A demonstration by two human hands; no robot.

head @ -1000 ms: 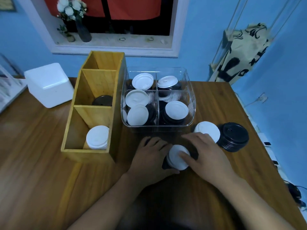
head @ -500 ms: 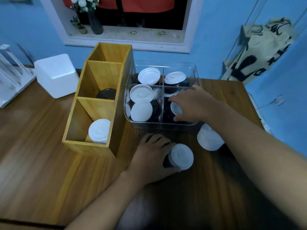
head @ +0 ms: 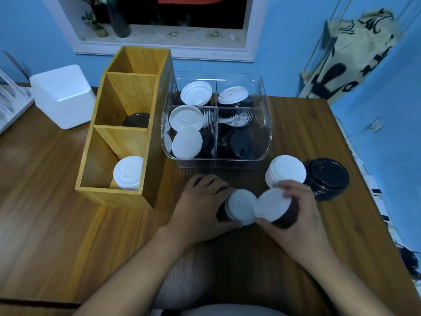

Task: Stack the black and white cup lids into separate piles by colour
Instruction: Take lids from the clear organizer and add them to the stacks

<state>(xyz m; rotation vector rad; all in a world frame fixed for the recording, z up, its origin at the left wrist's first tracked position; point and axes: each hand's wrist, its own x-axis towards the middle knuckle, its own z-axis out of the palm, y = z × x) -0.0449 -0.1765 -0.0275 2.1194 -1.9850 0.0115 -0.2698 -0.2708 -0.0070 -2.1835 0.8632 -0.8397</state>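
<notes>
2 hands (head: 200,209) (head: 298,216), 2 held stacks (head: 241,206) (head: 272,205), 1 bin (head: 227,163)

Left grip (head: 200,201) palm-down, fingers curled round left stack (head: 241,207). Right grip (head: 298,215) wraps right stack (head: 273,205), just beside. Forearms converge.

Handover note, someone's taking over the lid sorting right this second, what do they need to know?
Left hand: grips a mixed bunch, white lid on top, black beneath.
Right hand: grips a second bunch, white over dark.
Done: white pile and black pile stand side by side on the table beyond the right hand.
Left: split both bunches; clear bin holds many mixed lids.
</notes>
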